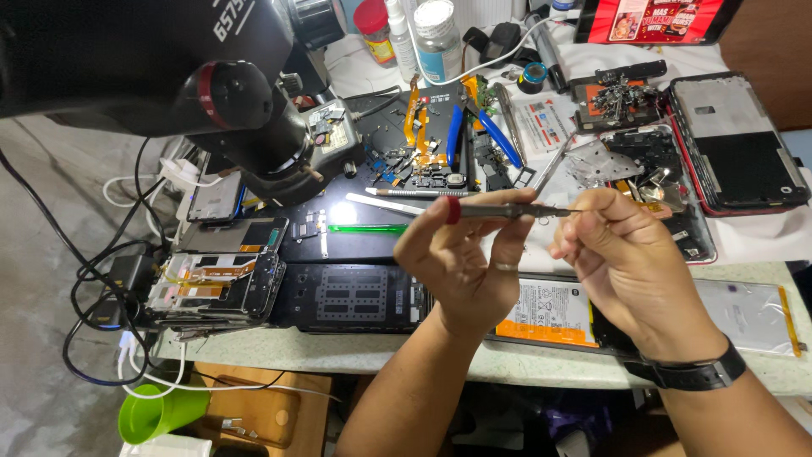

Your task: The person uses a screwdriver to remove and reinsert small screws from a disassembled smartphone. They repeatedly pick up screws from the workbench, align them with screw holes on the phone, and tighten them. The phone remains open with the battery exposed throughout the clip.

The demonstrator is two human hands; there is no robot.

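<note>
a: what did the hands have?
b: a screwdriver [499, 210], thin, grey, with a red band near its back end. it lay level in the air above the worktop [423, 351], between both hands.
a: and the left hand [461, 258]?
b: its fingers [512, 230] were curled shut round the handle, thumb on top by the red band. a ring sat on one finger.
a: the right hand [622, 254]?
b: its fingers were pinched together at the tip end of the tool. whether they also held some small part there, i couldn't tell. a dark watch [689, 372] was on that wrist.
a: what lay under them?
b: a phone with a white and orange battery [550, 313], partly hidden by the hands. left of it a black frame [351, 296], and further left an opened phone [216, 283] showing its board.
a: beyond that?
b: a dark mat [423, 148] strewn with small parts, orange flex cables and blue-handled tweezers [499, 135]. a green strip [368, 228] lay just behind the black frame. a microscope [211, 93] loomed at upper left, bottles [436, 38] at the back, a red-edged phone [736, 144] at far right, and a green cup [161, 413] below the worktop edge.
</note>
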